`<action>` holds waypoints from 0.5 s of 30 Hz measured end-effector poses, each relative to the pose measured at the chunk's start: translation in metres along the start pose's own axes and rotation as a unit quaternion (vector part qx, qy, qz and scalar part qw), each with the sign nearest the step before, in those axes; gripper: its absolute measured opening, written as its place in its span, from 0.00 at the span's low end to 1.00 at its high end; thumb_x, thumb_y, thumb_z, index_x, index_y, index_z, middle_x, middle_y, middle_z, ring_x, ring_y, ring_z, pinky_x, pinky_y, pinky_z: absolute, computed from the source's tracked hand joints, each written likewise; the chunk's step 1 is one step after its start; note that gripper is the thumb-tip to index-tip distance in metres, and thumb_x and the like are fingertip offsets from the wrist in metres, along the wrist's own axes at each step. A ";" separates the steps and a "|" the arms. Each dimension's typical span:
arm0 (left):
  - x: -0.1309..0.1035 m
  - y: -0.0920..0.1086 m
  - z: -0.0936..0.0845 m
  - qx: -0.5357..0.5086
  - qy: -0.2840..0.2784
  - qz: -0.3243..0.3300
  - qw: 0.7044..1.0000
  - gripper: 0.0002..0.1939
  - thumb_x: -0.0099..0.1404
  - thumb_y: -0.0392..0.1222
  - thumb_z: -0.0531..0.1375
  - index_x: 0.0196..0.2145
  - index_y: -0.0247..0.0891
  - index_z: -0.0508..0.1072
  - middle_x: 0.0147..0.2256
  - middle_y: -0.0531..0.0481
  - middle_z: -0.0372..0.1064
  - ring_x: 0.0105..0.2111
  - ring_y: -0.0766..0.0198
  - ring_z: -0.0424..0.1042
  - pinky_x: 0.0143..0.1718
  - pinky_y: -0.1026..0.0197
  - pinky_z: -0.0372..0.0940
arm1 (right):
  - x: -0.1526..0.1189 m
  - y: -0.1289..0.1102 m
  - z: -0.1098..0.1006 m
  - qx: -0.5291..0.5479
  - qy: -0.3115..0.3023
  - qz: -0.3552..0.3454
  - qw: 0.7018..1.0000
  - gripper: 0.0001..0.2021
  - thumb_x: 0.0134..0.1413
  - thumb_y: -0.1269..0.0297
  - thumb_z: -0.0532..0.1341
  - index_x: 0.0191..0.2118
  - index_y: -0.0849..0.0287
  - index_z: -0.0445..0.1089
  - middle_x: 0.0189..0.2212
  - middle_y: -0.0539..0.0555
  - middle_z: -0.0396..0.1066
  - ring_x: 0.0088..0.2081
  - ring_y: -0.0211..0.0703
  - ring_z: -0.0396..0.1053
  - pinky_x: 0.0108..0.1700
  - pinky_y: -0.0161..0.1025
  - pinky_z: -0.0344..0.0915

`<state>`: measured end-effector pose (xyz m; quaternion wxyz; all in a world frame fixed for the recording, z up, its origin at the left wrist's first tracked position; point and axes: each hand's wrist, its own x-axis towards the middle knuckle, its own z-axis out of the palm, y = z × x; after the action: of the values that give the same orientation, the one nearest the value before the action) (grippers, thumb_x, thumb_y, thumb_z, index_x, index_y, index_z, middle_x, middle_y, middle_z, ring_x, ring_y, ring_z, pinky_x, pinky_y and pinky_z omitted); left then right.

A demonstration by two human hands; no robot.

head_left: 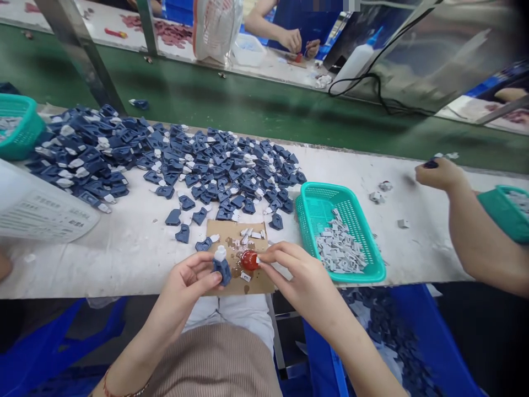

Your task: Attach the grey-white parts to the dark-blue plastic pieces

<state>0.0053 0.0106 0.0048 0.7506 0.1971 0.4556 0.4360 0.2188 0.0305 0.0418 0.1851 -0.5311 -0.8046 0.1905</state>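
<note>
My left hand [190,281] grips a dark blue plastic piece with a white tip [222,268], held upright above the left part of a cardboard sheet [258,284]. Between the fingertips of my right hand [295,270] is a small white plastic part, mostly hidden, at the right edge of a round red cap-like object [249,260]. That red object sits on the cardboard, which has wet stains around it. A few loose small white parts [253,234] lie behind it. Another blue piece [203,244] rests at the cardboard's left edge.
A large heap of blue pieces [215,171] spreads across the back. The green basket [303,218] to the right holds small white parts. A white container [41,204] stands at left. A co-worker's arm [463,220] reaches in from the right; another person's hands [295,41] work across the channel.
</note>
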 end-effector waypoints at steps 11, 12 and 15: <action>0.000 -0.008 0.004 0.019 -0.066 0.044 0.997 0.12 0.56 0.37 0.67 0.38 0.37 0.72 0.37 0.47 0.76 0.34 0.62 0.75 0.39 0.60 0.71 | 0.006 -0.013 -0.012 0.187 0.010 0.122 0.975 0.04 0.55 0.65 0.64 0.33 0.57 0.76 0.33 0.55 0.76 0.37 0.45 0.74 0.41 0.41 0.70; 0.000 -0.008 0.006 0.009 -0.071 0.054 0.996 0.11 0.56 0.37 0.67 0.37 0.37 0.72 0.38 0.47 0.76 0.35 0.62 0.75 0.39 0.60 0.71 | 0.006 -0.014 -0.014 0.242 0.009 0.153 0.958 0.04 0.54 0.63 0.65 0.32 0.56 0.76 0.33 0.54 0.77 0.38 0.45 0.74 0.41 0.41 0.70; 0.000 -0.010 0.013 -0.007 -0.076 0.076 0.994 0.10 0.56 0.36 0.68 0.35 0.36 0.72 0.38 0.47 0.75 0.34 0.63 0.75 0.38 0.61 0.72 | 0.005 -0.019 -0.015 0.390 -0.003 0.226 0.893 0.05 0.49 0.61 0.68 0.32 0.55 0.78 0.35 0.53 0.79 0.38 0.45 0.76 0.42 0.40 0.72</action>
<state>0.0209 0.0064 0.0043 0.7493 0.2580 0.3779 0.4787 0.2100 0.0296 0.0650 0.3262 -0.5836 -0.5245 0.5272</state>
